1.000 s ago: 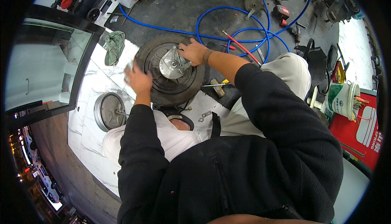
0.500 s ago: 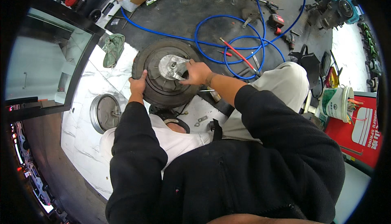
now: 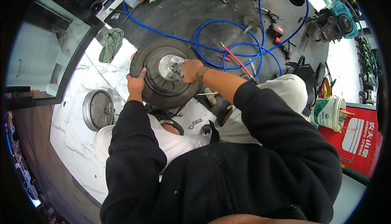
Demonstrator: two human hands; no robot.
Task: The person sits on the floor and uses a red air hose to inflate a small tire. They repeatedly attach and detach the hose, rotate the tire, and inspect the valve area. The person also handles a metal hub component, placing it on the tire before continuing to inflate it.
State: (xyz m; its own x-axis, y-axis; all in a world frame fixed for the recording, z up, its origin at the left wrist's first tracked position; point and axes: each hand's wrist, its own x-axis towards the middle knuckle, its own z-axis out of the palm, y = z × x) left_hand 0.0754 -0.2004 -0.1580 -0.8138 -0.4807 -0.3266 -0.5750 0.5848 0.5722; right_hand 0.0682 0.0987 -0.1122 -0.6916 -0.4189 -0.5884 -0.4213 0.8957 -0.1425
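Observation:
A small wheel [image 3: 151, 92] with a black tyre and dark ribbed hub stands between my knees, its face turned up. My left hand [image 3: 136, 84] grips the tyre's left edge, the thumb lying over the sidewall. At the hub's centre sits a round silver brake plate [image 3: 166, 68] with a metal arm and an axle end sticking up. My right hand [image 3: 191, 71] is closed at the right side of this plate; its fingertips are partly hidden. Small metal brackets [image 3: 197, 121] lie on the floor just below the wheel.
A bare silver rim [image 3: 97, 109] lies left of my knee, near a green cloth [image 3: 111, 44]. Beyond the wheel, a blue hose [image 3: 207, 22] coils over the dark mat with a red-handled tool [image 3: 236, 59]. To the right are a white bucket [image 3: 328, 114] and a teal machine [image 3: 344, 22].
My right hand has closed in on the brake plate, and its fingers now cover more of the metal arm. The left hand keeps its hold on the tyre. The whole view has shifted slightly.

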